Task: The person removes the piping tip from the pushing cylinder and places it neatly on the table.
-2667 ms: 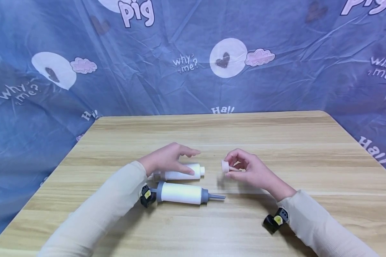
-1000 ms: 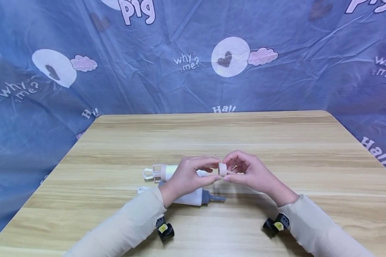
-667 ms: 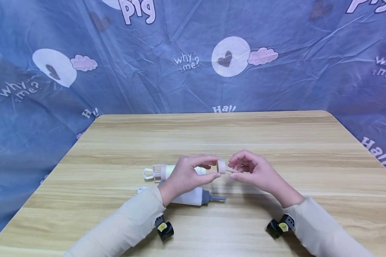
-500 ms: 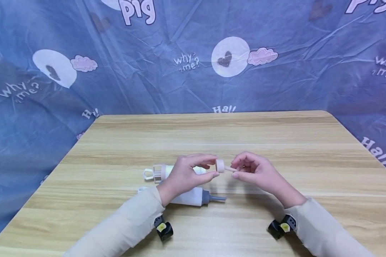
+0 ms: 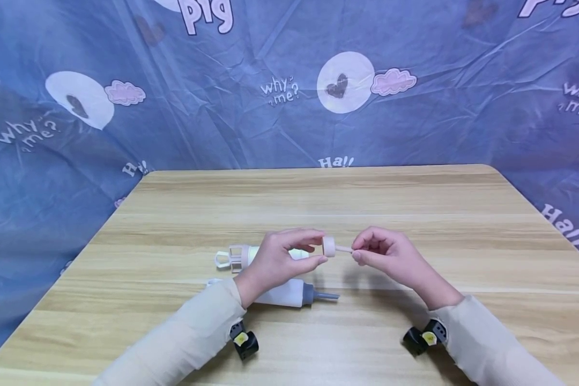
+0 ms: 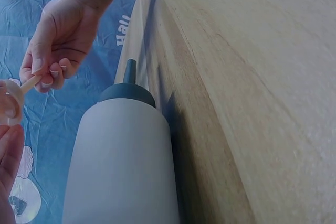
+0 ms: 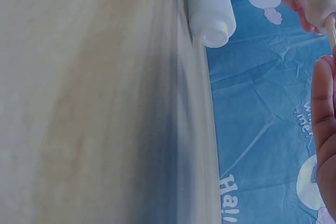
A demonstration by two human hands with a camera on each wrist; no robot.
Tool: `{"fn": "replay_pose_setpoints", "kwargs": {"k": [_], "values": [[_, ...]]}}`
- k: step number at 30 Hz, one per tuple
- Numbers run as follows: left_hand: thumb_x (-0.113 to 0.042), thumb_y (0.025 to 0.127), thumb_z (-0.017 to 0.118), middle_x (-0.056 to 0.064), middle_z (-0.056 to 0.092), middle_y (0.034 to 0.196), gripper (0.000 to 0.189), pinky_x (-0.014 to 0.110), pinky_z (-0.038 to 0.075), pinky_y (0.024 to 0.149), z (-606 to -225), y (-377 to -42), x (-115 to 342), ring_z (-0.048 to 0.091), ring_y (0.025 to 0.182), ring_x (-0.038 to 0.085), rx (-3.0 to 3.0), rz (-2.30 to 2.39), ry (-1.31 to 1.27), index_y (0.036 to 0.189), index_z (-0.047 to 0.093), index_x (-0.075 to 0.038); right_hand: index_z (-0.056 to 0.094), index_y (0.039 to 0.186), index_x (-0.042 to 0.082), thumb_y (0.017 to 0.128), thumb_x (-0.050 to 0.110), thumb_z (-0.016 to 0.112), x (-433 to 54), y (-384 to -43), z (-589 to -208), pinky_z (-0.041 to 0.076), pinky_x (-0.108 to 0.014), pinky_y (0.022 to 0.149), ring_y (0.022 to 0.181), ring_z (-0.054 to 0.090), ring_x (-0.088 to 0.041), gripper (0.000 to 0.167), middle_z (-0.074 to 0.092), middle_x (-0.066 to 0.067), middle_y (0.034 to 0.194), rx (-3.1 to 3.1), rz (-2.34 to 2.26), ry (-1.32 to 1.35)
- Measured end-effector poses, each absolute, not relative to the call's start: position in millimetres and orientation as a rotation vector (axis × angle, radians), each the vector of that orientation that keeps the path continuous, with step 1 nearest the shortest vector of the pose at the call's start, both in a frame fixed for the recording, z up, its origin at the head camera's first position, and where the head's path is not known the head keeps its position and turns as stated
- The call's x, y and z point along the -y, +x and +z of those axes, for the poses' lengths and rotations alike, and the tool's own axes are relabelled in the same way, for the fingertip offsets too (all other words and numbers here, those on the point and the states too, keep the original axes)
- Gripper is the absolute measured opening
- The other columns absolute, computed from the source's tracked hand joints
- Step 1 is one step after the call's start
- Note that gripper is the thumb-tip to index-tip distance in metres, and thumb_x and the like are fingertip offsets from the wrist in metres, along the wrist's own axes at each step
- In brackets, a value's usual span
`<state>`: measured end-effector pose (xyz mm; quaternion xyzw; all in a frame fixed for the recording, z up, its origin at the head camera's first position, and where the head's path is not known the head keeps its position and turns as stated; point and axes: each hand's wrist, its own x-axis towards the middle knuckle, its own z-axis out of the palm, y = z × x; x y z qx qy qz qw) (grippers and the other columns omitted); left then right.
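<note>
Above the table, my left hand [image 5: 275, 262] holds a pale pink nozzle cap [image 5: 328, 246] by its wide rim, between thumb and fingers. My right hand [image 5: 391, 257] pinches the tip of the thin spout [image 5: 343, 249], which points right. Under the left forearm and hand lies a white hand pump [image 5: 284, 294] with a grey nozzle end. Behind it is another white pump with a pale pink collar [image 5: 243, 258] and a loop handle, its middle hidden by the left hand. In the right wrist view its bare white neck [image 7: 215, 34] shows.
The wooden table [image 5: 318, 198] runs back to a blue printed curtain [image 5: 198, 107]. Black cameras [image 5: 245, 343] are strapped to both wrists, low above the tabletop.
My left hand has come from over the rear pump to the nozzle cap and taken its rim. The right hand has slid rightward along the spout to its tip. Both pumps have stayed put.
</note>
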<state>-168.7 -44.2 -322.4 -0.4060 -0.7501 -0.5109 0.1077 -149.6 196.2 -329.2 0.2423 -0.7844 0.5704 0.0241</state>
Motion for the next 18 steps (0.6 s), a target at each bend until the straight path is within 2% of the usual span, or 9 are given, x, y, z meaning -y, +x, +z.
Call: {"fn": "replay_pose_setpoints", "kwargs": {"k": [8,18], "values": [[-0.002,0.075,0.074,0.016,0.069,0.1,0.033,0.02,0.053,0.074,-322.8,-168.5,43.8,0.068,0.084,0.027,2.203,-1.557,-1.232,0.106,0.067,0.003,0.06,0.084,0.001,0.08,-0.008,0.063,-194.5,-151.2,-325.6,0.047,-0.024,0.053,0.06,0.056,-0.007,0.009,0.061,0.006,0.069,2.393,1.756,0.81],[0.0,0.075,0.073,0.018,0.068,0.103,0.033,0.023,0.053,0.075,-322.3,-166.9,41.8,0.069,0.086,0.021,2.201,-1.615,-1.261,0.107,0.066,0.005,0.062,0.083,0.0,0.079,-0.009,0.063,-189.1,-152.8,-321.7,0.047,-0.023,0.052,0.06,0.055,-0.006,0.009,0.06,0.007,0.068,2.364,1.775,0.879]]}}
